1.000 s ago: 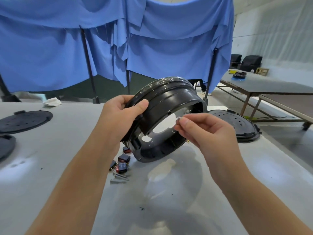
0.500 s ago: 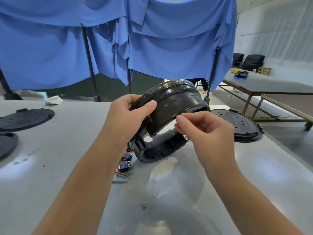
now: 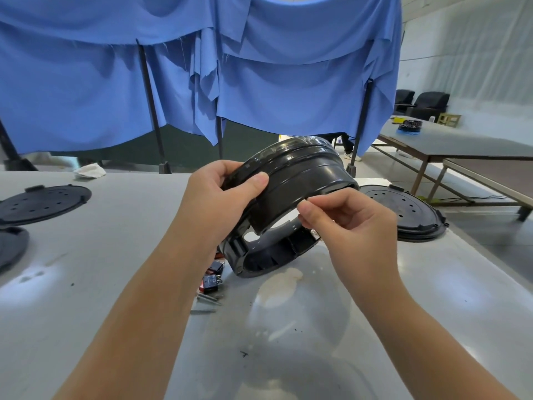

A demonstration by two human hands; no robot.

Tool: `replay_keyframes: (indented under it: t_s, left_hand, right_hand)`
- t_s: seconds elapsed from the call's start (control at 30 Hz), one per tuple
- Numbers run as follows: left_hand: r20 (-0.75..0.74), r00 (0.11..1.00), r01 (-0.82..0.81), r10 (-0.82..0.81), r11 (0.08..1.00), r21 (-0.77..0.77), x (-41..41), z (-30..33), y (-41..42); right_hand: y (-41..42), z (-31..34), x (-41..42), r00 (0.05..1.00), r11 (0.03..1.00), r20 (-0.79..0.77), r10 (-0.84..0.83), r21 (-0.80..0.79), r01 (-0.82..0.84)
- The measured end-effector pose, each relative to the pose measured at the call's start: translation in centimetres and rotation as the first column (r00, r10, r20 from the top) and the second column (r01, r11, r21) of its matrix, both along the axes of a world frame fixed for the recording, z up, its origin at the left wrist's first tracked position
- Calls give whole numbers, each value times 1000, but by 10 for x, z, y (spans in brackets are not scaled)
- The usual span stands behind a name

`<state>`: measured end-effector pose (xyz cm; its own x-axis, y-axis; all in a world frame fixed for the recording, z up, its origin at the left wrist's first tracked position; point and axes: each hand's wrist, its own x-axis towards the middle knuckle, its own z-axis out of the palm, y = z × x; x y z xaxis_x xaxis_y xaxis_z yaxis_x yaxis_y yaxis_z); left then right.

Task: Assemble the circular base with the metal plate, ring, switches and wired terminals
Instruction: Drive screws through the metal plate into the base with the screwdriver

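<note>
The circular base (image 3: 291, 197), a black ring-shaped housing, is held tilted on edge above the table (image 3: 86, 284), its lower rim close to or touching the surface; contact cannot be confirmed. The left hand (image 3: 222, 197) is clamped on the base's upper left rim, thumb laid across the outer wall, other fingers curled over the far edge. The left forearm comes up from the lower left, wrist roughly straight. The right hand (image 3: 343, 223) is raised at the base's near right edge, thumb and forefinger pinched together at the rim, remaining fingers curled in; whether a small part is pinched between them cannot be told. The right forearm enters from the lower right.

Small black and red switches (image 3: 212, 280) are lying on the table just below the base, with a few metal screws (image 3: 209, 300) beside them. A black perforated disc (image 3: 409, 212) is seen right of the base, another disc (image 3: 43, 199) far left. A blue cloth (image 3: 115, 82) is hung behind.
</note>
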<state>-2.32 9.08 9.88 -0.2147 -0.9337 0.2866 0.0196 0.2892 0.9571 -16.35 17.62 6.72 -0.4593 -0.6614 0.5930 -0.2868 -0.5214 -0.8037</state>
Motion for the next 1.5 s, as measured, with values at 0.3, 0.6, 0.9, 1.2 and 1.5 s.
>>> replay_keyframes:
  t_s: [0.3, 0.6, 0.9, 1.2, 1.5]
  left_hand:
    - [16, 1000, 3, -3, 1000, -15, -2, -2, 0]
    - [79, 987, -118, 140, 966, -232, -19, -8, 15]
    - [221, 959, -42, 176, 861, -506, -27, -12, 33]
    - [349, 925, 114, 149, 768, -630, -26, -38, 43]
    - [452, 866, 272, 213, 559, -784, -10, -75, 49]
  right_hand:
    - [-3, 1, -13, 978, 994, 196, 67, 69, -82]
    - [11, -7, 4, 952, 985, 306, -23, 171, -31]
    - [43, -1, -10, 499, 871, 855, 140, 133, -473]
    - [76, -18, -13, 250, 779, 964, 89, 89, -621]
    - [94, -45, 5, -58, 687, 996, 61, -84, -721]
